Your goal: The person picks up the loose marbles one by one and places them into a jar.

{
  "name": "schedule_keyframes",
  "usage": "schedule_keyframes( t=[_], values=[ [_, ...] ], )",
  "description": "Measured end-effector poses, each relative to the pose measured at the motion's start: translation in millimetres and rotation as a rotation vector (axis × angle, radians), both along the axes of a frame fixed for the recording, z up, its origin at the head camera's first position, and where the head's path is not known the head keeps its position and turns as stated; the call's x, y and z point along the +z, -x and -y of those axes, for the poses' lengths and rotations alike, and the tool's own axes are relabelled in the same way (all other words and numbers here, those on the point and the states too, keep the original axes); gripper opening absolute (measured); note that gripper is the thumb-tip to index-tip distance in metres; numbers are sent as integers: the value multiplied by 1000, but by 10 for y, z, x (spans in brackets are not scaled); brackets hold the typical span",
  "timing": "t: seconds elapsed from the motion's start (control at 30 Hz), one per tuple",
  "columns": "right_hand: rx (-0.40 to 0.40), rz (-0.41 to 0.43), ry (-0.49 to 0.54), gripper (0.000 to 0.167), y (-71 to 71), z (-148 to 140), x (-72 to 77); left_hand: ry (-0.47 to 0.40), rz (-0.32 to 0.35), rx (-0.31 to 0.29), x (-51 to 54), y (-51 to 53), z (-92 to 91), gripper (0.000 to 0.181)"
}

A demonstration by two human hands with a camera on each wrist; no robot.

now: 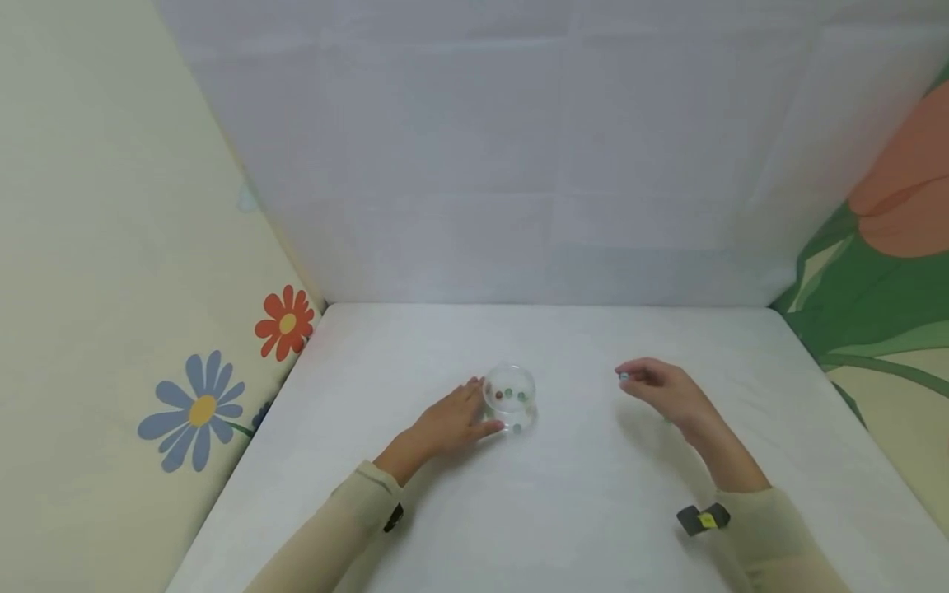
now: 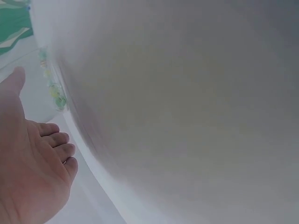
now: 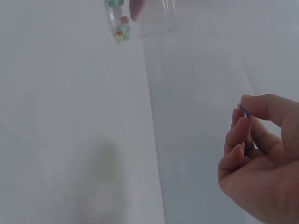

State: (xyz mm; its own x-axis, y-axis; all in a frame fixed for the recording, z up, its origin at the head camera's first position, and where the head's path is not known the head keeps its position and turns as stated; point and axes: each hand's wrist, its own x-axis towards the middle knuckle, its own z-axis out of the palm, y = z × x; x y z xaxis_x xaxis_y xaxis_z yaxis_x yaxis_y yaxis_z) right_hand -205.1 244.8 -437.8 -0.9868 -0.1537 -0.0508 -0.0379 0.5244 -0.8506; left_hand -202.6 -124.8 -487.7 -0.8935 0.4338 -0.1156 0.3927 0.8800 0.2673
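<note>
A clear round cup stands on the white table with several green and reddish marbles inside. My left hand holds it from the left, thumb at the near side and fingers at the far side. The left wrist view has the palm beside the cup's marbles. Right of the cup, my right hand is raised over the table, pinching a small blue marble between thumb and fingertips. In the right wrist view, fingers mostly cover this marble, apart from the cup.
The white-covered table ends at a white sheet behind. Flower-painted walls flank it on both sides. A small pale green spot shows beside my right wrist; what it is, I cannot tell.
</note>
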Motion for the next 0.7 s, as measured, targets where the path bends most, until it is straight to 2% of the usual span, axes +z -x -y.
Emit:
schedule_keyframes(
  t=[0.3, 0.7],
  values=[
    [79, -59, 1, 31, 24, 183, 17, 13, -19, -5, 24, -3, -5, 94],
    [143, -45, 30, 29, 60, 435, 45, 16, -24, 11, -6, 4, -5, 94]
  ],
)
